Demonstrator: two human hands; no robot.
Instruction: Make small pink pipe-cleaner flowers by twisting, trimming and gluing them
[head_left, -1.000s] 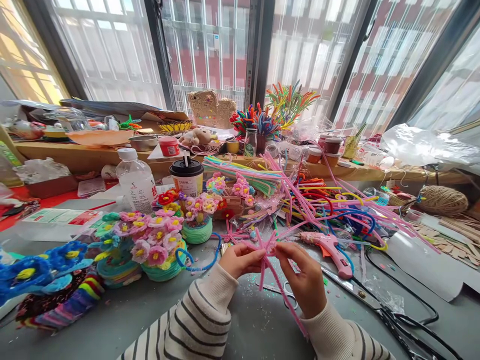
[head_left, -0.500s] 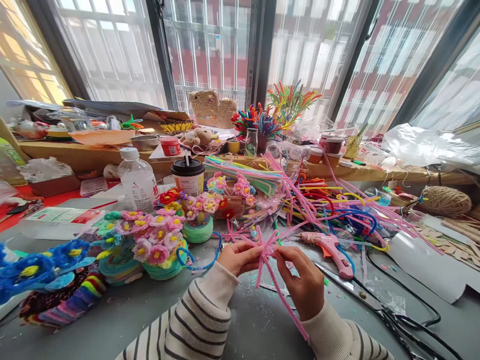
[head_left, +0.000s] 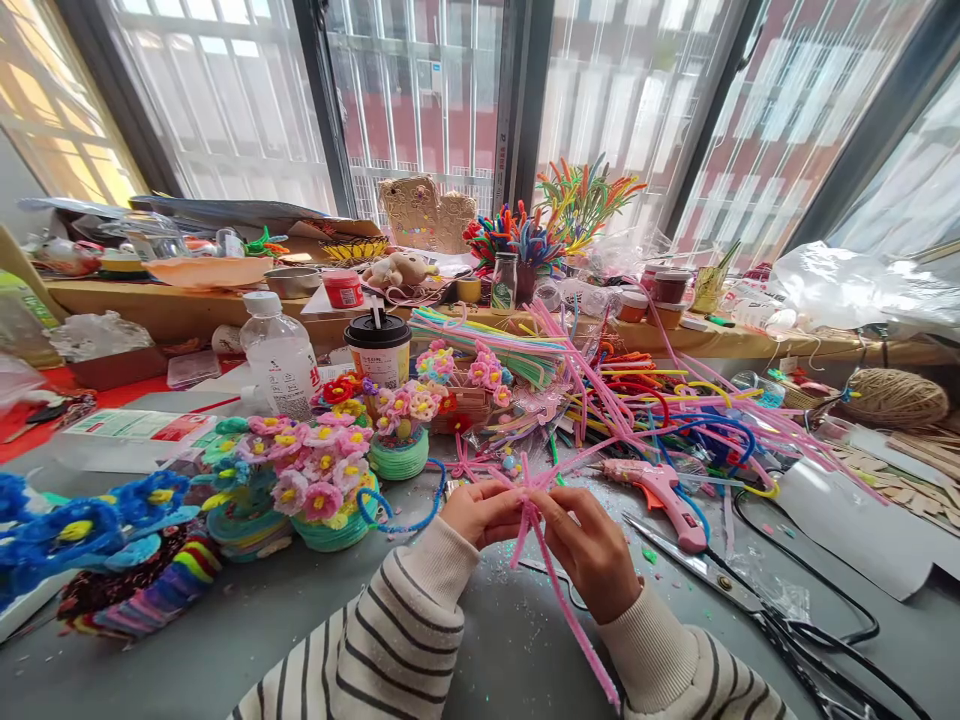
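Between my hands is a star-like bundle of pink pipe cleaners (head_left: 556,580), crossed at the middle, with one long stem hanging toward the table's front edge. My left hand (head_left: 480,512) pinches it from the left, thumb against fingers. From the right, my right hand (head_left: 589,548) has its thumb and fingertips closed on it near the crossing. Just beyond lies another pink pipe-cleaner piece (head_left: 469,460), partly hidden. Right of my right hand rest a pink glue gun (head_left: 664,495) and long open scissors (head_left: 724,582). Under my hands a small metal tool is mostly covered.
Pipe-cleaner flower pots (head_left: 322,480) and a blue-flowered basket (head_left: 142,590) stand at the left. Behind them are a plastic bottle (head_left: 277,360) and a lidded cup (head_left: 378,350). Loose pipe cleaners (head_left: 630,390) spread across the back right. A black cord (head_left: 825,600) curls at the right.
My right hand has moved slightly left and in closer to the crossing, its fingers drawn nearer together. The pink stems have shifted a little; my left hand stays nearly in place.
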